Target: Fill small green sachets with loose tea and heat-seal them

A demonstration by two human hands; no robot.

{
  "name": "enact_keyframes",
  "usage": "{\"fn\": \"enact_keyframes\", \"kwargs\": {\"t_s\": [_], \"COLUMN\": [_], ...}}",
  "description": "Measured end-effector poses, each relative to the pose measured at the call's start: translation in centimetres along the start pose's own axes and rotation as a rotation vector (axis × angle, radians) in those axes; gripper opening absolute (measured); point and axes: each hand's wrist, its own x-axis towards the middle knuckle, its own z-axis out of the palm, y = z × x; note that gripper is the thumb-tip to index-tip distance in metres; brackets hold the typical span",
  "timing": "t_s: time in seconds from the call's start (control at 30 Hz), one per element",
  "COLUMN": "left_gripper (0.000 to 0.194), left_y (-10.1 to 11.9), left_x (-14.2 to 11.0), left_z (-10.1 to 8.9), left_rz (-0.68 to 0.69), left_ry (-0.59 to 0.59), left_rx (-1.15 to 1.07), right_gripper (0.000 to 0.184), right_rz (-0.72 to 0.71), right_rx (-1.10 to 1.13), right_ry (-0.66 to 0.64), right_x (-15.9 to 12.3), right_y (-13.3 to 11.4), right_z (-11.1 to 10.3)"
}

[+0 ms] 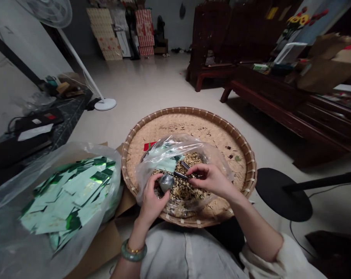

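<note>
A round woven bamboo tray (245, 155) rests in front of me. On it lies a clear plastic bag (175, 147) holding light, crumbly dried pieces (189, 192). My left hand (152, 199) pinches a small pale packet (166, 182) at the bag's mouth. My right hand (211, 179) grips the dark handle of a small scoop (179, 175) whose end points into that packet. A jade bangle sits on my left wrist.
A large clear bag of green and pale foil packets (67, 193) sits on cardboard at my left. A white standing fan (104, 102) stands behind it. Dark wooden furniture (294, 104) lines the right, with a black round stand base (282, 193) close by.
</note>
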Motion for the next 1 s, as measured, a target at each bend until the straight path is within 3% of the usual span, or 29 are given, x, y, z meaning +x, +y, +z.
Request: {"fn": "enact_keyframes", "kwargs": {"t_s": [0.13, 0.27, 0.57, 0.77, 1.0], "left_gripper": [0.045, 0.045, 0.046, 0.047, 0.054], "left_y": [0.2, 0.2, 0.2, 0.1, 0.1], "left_x": [0.1, 0.1, 0.1, 0.1, -0.1], "left_z": [0.1, 0.2, 0.2, 0.4, 0.5], "left_rz": [0.007, 0.02, 0.029, 0.027, -0.031], "left_ry": [-0.012, -0.016, -0.038, -0.054, 0.005], "left_rx": [-0.004, -0.03, -0.006, 0.014, 0.036], "right_gripper": [0.015, 0.02, 0.025, 0.024, 0.021], "right_rz": [-0.113, -0.217, -0.285, -0.291, -0.271], "right_rx": [-0.041, -0.248, -0.639, -0.656, -0.648], "right_ry": [-0.094, -0.155, -0.28, -0.278, -0.232], "right_x": [0.5, 1.6, 2.8, 2.8, 2.9], "right_y": [-1.8, -3.2, -3.6, -3.6, -3.2], "right_z": [0.7, 1.8, 2.7, 2.7, 2.8]}}
